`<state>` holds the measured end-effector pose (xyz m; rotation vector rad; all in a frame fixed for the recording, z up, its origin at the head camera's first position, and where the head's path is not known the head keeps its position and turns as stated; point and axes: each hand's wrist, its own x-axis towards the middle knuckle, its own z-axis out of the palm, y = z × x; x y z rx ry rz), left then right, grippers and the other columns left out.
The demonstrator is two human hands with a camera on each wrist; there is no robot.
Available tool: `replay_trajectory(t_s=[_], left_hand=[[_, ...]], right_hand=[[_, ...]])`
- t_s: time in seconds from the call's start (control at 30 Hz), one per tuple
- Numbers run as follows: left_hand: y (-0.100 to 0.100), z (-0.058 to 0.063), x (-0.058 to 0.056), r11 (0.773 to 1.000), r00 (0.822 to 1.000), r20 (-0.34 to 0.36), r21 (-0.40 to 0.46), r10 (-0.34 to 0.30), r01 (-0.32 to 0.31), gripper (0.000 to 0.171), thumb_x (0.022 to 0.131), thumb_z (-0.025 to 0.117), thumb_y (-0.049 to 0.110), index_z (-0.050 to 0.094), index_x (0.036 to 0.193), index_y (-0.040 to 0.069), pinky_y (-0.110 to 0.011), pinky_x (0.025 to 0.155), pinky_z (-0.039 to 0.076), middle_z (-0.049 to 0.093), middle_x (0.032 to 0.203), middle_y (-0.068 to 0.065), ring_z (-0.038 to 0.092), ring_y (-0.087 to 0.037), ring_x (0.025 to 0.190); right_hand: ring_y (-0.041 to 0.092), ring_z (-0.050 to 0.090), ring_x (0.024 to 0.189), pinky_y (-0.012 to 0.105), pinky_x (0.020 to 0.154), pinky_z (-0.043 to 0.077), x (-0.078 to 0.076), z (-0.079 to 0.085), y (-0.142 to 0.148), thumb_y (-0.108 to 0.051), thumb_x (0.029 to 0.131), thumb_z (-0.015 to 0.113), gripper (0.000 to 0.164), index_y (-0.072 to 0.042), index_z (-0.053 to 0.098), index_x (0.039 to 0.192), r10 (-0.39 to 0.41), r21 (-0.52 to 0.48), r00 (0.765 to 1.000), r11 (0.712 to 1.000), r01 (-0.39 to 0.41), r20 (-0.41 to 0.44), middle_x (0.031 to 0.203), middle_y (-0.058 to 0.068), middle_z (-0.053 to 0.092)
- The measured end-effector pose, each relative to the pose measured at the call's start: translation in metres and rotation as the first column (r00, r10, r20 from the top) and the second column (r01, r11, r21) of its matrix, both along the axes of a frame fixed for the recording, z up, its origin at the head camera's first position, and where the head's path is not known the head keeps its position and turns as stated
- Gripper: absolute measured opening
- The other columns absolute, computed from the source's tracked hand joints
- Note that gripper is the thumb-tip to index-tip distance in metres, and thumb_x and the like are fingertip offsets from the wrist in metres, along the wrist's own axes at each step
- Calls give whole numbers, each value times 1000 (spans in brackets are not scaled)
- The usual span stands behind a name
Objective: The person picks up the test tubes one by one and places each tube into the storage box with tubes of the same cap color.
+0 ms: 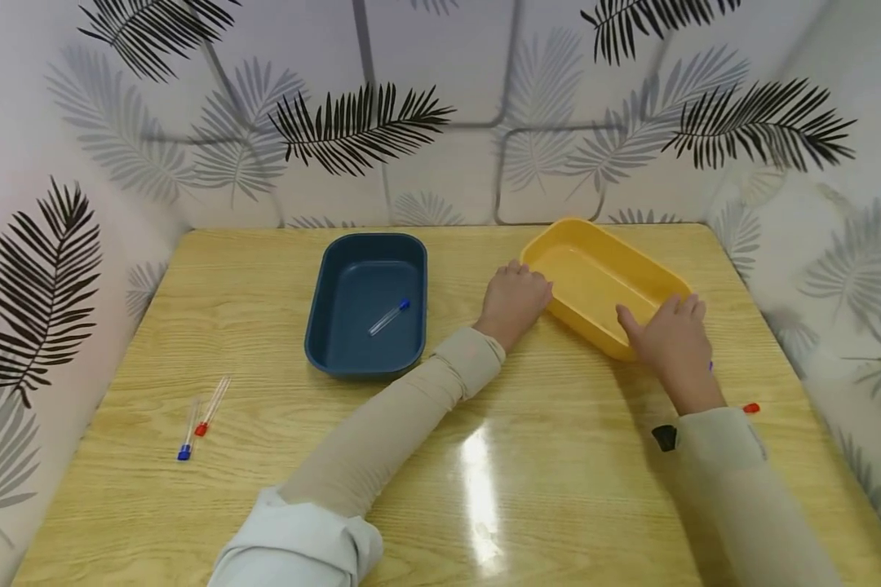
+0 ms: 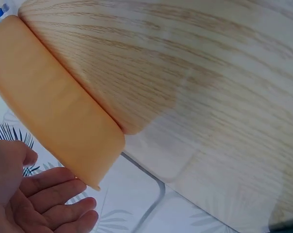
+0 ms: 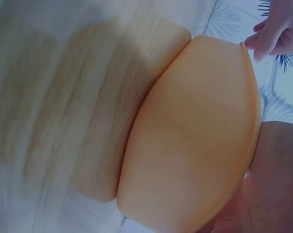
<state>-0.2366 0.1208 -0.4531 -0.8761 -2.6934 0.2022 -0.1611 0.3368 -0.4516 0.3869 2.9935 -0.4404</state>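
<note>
A yellow plastic tray [image 1: 595, 285] sits at an angle at the back right of the table. My left hand [image 1: 515, 300] is at its left corner, the loosely bent fingers touching the rim, as the left wrist view shows with the hand [image 2: 44, 199] beside the tray's end [image 2: 63, 107]. At the right corner is my right hand [image 1: 671, 346], thumb spread apart and fingers over the rim. In the right wrist view the right palm [image 3: 277, 170] lies against the tray's rim; part of that hand is hidden behind the tray [image 3: 190, 131].
A dark blue tray [image 1: 352, 350] holds one blue-capped clear tube [image 1: 389, 317]. Two clear tubes, one red-capped [image 1: 211, 408] and one blue-capped [image 1: 188, 432], lie at left. By the right sleeve show a red cap [image 1: 751, 408] and a black object [image 1: 664, 438]. Patterned walls surround the table.
</note>
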Motion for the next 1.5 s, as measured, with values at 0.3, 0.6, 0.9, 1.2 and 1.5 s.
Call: replay_trajectory(t_s=[0.3, 0.6, 0.9, 1.2, 1.5], left_hand=[[1, 7, 4, 998, 996, 78, -57, 35, -31, 26, 96, 50, 13, 66, 77, 20, -25, 61, 42, 56, 69, 4, 43, -13, 66], [0, 10, -6, 995, 995, 42, -40, 90, -89, 28, 96, 50, 24, 69, 75, 21, -25, 59, 43, 58, 67, 4, 45, -12, 66], [2, 11, -9, 995, 992, 84, -19, 98, -97, 27, 97, 48, 23, 70, 80, 22, -28, 64, 45, 62, 73, 3, 46, -13, 69], [7, 18, -7, 990, 974, 182, -18, 138, -137, 25, 96, 49, 32, 71, 89, 23, -31, 69, 43, 64, 82, 3, 48, -17, 75], [7, 22, -13, 984, 952, 247, -64, 178, -168, 34, 97, 43, 43, 69, 106, 23, -39, 89, 44, 65, 111, -5, 55, -29, 107]], right_hand=[[55, -3, 131, 66, 95, 24, 19, -5, -14, -70, 88, 23, 107, 24, 5, 136, 2, 21, 998, 1000, -1, -57, 140, 44, -5], [54, -6, 131, 68, 94, 24, 26, -4, -25, -58, 93, 28, 93, 23, 12, 136, 42, 16, 998, 999, -41, -44, 142, 41, -9], [60, 6, 127, 67, 91, 30, 36, -7, -34, -57, 94, 28, 92, 26, 20, 132, 77, 67, 993, 995, -71, -93, 139, 46, 7], [65, 7, 123, 69, 91, 27, 49, -7, -41, -48, 98, 30, 81, 27, 29, 128, 145, 67, 976, 988, -136, -162, 138, 46, 9], [64, 10, 123, 70, 83, 33, 58, -8, -49, -52, 97, 33, 82, 22, 29, 132, 169, 67, 964, 985, -158, -206, 138, 43, 19]])
